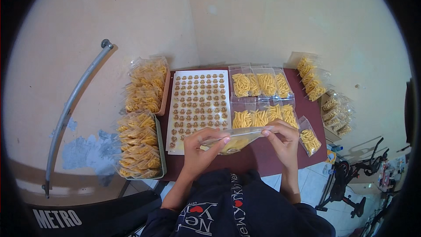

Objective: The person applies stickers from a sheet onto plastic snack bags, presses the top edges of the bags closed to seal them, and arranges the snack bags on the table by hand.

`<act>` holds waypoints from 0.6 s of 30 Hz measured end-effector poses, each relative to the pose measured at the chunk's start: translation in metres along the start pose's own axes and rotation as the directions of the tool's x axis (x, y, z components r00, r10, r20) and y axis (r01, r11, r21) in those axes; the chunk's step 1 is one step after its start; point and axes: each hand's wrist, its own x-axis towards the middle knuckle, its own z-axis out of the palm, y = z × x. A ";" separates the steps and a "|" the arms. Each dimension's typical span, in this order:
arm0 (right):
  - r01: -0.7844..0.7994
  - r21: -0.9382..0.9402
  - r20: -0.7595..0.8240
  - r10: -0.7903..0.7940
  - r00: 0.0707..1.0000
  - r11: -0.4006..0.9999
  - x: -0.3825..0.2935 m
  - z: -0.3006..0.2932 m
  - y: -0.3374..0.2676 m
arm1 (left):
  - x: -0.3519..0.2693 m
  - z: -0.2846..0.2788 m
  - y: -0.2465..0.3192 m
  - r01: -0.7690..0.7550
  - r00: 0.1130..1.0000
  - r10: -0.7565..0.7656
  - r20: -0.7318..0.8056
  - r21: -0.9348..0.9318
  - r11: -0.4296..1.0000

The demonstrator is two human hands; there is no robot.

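Note:
Between my hands hangs a clear plastic zip bag point(237, 142) with yellow snack sticks in it, raised above the table's front part. My left hand point(205, 148) pinches the left end of its top edge between thumb and fingers. At the right end, my right hand point(281, 138) grips the same edge. A round brown label shows low on the bag. Left of the bag lies a white sheet of round brown stickers point(199, 105). Beyond it, bags of yellow sticks point(268, 84) lie flat in two rows. One single bag point(310, 141) rests right of my right hand.
On the left stand a pink basket point(166, 95) and a green basket point(161, 151), both full of snack bags. More filled bags point(310, 80) stand at the maroon table's point(314, 112) right edge, with a box of bags point(337, 115) beyond. An exercise bike point(348, 177) stands right.

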 end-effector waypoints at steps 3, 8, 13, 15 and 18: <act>0.024 -0.077 -0.034 -0.026 0.999 0.997 0.001 0.001 -0.003 | 0.000 0.001 -0.002 -0.012 1.000 0.012 -0.006 0.012 1.000; -0.020 0.016 -0.067 0.021 0.998 1.000 0.001 0.002 -0.001 | 0.001 0.005 -0.007 0.048 0.999 -0.048 0.003 -0.135 0.990; -0.097 0.361 0.102 0.065 0.993 0.928 0.005 0.010 0.002 | 0.002 0.003 -0.005 0.099 0.986 -0.062 0.153 -0.250 0.963; -0.189 0.350 0.290 0.086 0.953 0.918 0.005 0.018 0.002 | 0.002 0.008 -0.003 0.104 0.985 -0.065 0.159 -0.248 0.963; -0.298 0.393 0.277 0.197 0.940 0.870 0.001 0.024 0.006 | 0.002 0.009 -0.001 0.101 0.984 -0.067 0.163 -0.214 0.972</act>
